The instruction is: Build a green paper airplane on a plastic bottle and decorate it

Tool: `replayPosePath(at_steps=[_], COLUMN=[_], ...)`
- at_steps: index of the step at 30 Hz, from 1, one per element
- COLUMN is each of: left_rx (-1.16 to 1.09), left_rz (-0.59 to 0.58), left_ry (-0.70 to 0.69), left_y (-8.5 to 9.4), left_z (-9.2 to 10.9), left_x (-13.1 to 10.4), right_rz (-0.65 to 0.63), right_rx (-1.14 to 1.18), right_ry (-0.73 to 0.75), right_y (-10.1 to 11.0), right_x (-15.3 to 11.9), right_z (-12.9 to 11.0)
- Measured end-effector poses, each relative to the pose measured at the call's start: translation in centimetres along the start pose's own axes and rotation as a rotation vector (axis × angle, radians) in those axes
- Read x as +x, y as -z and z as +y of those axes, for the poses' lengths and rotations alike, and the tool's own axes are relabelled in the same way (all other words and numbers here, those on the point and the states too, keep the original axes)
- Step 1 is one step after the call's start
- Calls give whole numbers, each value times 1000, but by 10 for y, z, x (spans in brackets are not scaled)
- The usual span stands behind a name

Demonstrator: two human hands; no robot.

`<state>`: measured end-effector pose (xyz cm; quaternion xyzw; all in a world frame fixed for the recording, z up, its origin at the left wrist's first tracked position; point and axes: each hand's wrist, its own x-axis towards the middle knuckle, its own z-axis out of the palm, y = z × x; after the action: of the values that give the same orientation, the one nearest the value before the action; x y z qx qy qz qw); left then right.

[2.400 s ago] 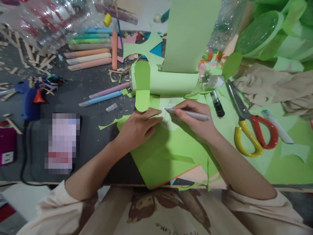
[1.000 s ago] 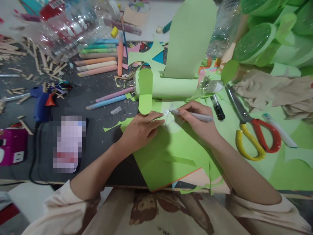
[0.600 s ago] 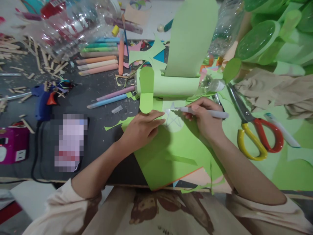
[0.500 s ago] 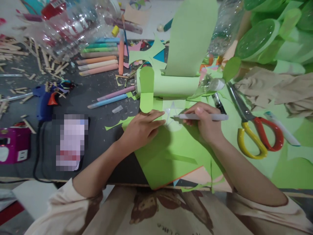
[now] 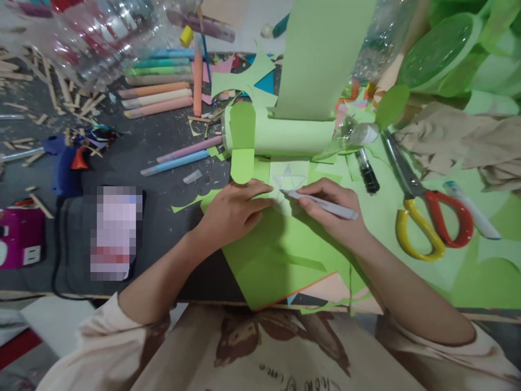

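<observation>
My right hand [image 5: 336, 217] grips a slim white marker [image 5: 331, 207], its tip resting on a pale green piece of paper [image 5: 301, 164]. On that piece a five-pointed star is drawn in light silvery lines, partly covered by my hands. My left hand [image 5: 232, 213] lies flat with fingers stretched out, their tips at the left side of the star. Under both hands is a bright green sheet [image 5: 264, 266]. Just beyond lies a bottle wrapped in light green paper [image 5: 293, 134], with a green rounded strip [image 5: 243, 138] on its left end.
Scissors with yellow and red handles [image 5: 417, 198] lie at the right, near a black-capped pen [image 5: 367, 172]. To the left are a phone [image 5: 116, 233], a blue glue gun [image 5: 67, 171] and several coloured markers [image 5: 158, 100]. Plastic bottles [image 5: 106, 38] stand at the back.
My right hand has shifted the marker tip slightly left on the star, and the marker now slants more downward to the right. My left hand stays in place. The view has shifted slightly.
</observation>
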<state>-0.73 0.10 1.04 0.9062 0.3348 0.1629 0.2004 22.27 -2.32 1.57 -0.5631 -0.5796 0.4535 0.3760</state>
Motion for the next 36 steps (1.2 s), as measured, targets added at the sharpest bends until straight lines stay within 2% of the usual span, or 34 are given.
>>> replayPosePath(at_steps=[12, 19, 22, 27, 36], left_rx=[-5, -5, -6, -8, -3], left_rz=[-6, -10, -14, 8, 31], left_ry=[33, 29, 30, 22, -4], left_y=[-1, 0, 0, 0, 0], left_z=[-2, -2, -2, -1, -1], left_x=[-1, -1, -1, -1, -1], right_rz=[-68, -166, -162, -3, -120], right_rx=[-43, -14, 14, 17, 21], right_ry=[44, 142, 115, 30, 27], right_y=[2, 4, 4, 3, 5], right_x=[1, 0, 0, 1, 2], right_z=[0, 2, 3, 1, 4])
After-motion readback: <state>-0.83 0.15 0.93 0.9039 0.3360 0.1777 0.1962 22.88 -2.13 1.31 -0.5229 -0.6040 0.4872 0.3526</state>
